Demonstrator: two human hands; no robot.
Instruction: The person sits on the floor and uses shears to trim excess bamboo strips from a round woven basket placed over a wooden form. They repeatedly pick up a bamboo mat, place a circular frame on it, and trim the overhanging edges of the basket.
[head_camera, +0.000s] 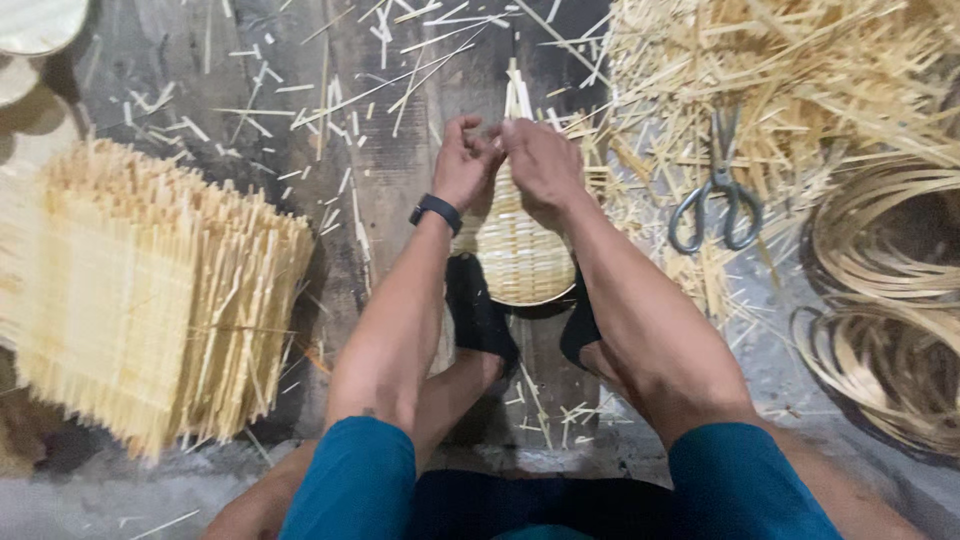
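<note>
Bamboo everywhere: pale strips, splinters and offcuts strewn over a dark, worn floor (400, 200). At centre, a small woven bamboo basket (522, 255), rounded at the bottom and narrowing upward into a bundle of loose strip ends (517, 95) that stick up past the fingers. Held upright between two feet in dark socks, the left sock (480, 315) and right sock (580, 325) pressing against its lower rim. Left hand (465, 165) closed on the upper part of the basket, fingers curled and pinching the strips near the neck; black wristband (436, 212) on that wrist. Right hand (540, 165) likewise clamped on the neck from the other side, thumb and fingertips touching those of the left, both pinching the gathered strips together. Blue sleeves low in view.

To the left, well apart from the hands, a tall stack of flat woven bamboo mats (150, 290) with ragged strip ends. To the upper right, a loose heap of bamboo slivers (800, 80), with grey-handled scissors (718, 195) lying on its edge, near the right forearm but not touching. Further right, coils of thin bamboo hoops (890, 300), piled one beside another. Pale round discs (35, 25) in the top left corner, partly cut off.
</note>
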